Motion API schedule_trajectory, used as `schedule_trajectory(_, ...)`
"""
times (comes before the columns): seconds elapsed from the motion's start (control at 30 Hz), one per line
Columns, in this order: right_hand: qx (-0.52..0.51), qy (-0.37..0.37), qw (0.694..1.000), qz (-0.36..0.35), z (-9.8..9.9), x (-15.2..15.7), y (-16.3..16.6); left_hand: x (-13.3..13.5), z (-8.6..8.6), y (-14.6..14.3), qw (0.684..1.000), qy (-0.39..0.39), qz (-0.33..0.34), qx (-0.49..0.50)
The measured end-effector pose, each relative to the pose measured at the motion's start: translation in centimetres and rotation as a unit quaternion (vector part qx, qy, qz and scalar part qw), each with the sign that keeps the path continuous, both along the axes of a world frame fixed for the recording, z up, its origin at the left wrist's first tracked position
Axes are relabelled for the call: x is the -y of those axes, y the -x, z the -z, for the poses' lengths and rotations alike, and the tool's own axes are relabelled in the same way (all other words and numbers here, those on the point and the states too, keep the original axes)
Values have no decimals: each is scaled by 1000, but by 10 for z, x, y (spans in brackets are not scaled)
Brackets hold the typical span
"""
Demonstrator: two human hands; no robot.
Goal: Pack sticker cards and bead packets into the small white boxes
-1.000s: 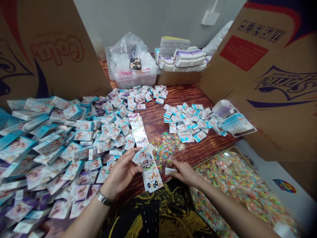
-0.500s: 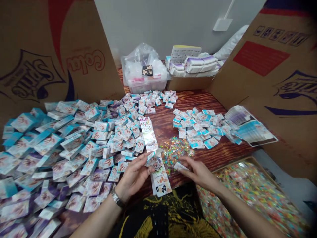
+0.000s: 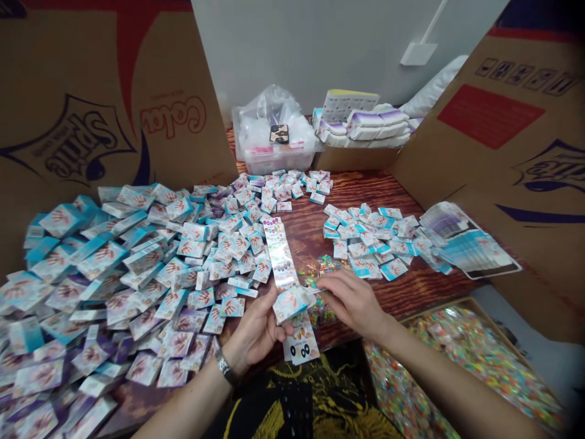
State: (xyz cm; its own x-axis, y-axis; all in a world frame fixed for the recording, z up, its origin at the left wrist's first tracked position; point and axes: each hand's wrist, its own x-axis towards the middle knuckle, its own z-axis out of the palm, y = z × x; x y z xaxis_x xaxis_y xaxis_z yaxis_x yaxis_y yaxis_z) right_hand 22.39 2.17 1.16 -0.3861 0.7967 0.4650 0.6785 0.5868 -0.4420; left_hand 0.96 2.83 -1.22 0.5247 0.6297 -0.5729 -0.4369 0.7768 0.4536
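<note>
My left hand point(image 3: 259, 332) grips a small white and light-blue printed box point(image 3: 291, 303), its end flaps towards the right. At that end, my right hand point(image 3: 351, 299) pinches a thin white folded paper point(image 3: 314, 291); how far it reaches into the box I cannot tell. Below the box, printed sticker sheets point(image 3: 299, 346) lie on the table's near edge, partly hidden by my left hand. Another sticker strip point(image 3: 280, 250) lies just beyond the box. Small clear bags of colourful beads point(image 3: 326, 263) lie behind my right fingers, partly covered.
A large heap of similar boxes point(image 3: 150, 274) covers the left side. A smaller pile of flat boxes point(image 3: 365, 235) lies right of centre, beside fanned cards point(image 3: 464, 235). A carton of bead bags point(image 3: 475, 353) stands low right. Big cardboard cartons point(image 3: 183, 73) flank the table.
My right hand has moved left and brought the folded paper to the box's end. My left hand has turned the box so its broad printed face shows. The view has shifted slightly.
</note>
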Motion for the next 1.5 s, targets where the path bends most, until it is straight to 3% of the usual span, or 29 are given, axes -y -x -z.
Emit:
schedule_trajectory(0.3, 199, -110, 971, -68, 6, 4, -3, -4, 2, 4, 997, 39, -7, 66)
schedule_trajectory(0.57, 205, -79, 969, -110, -2, 7, -6, -4, -1, 6, 999, -3, 7, 38)
schedule_trajectory(0.8, 168, -100, 969, -149, -6, 1, 1, -4, -7, 2, 996, -70, 21, -45)
schedule_trajectory(0.87, 129, -69, 979, -142, -3, 2, 3, -6, -8, 2, 995, -79, 12, -54)
schedule_trajectory(1.03, -21, 97, 992, -73, -4, 4, 14, -7, -9, 0, 991, -101, 4, -87)
schedule_trajectory(1.17, -98, 143, 985, -11, -4, 5, 25, -4, -10, -3, 977, -145, 20, -157)
schedule_trajectory(1.23, -129, 176, 976, 15, 0, 5, 30, -2, -10, -3, 945, -231, 44, -227)
schedule_trajectory(1.27, -149, 198, 968, 37, 4, 5, 32, -1, -9, -2, 913, -298, 53, -274)
schedule_trajectory(1.37, -241, 265, 928, 100, 16, 4, 36, 3, -3, 2, 763, -503, 65, -401)
schedule_trajectory(1.43, -315, 303, 892, 117, 22, 2, 39, 6, 2, 4, 680, -574, 80, -449)
schedule_trajectory(1.5, -370, 326, 861, 123, 26, 2, 44, 8, 7, 4, 621, -609, 100, -484)
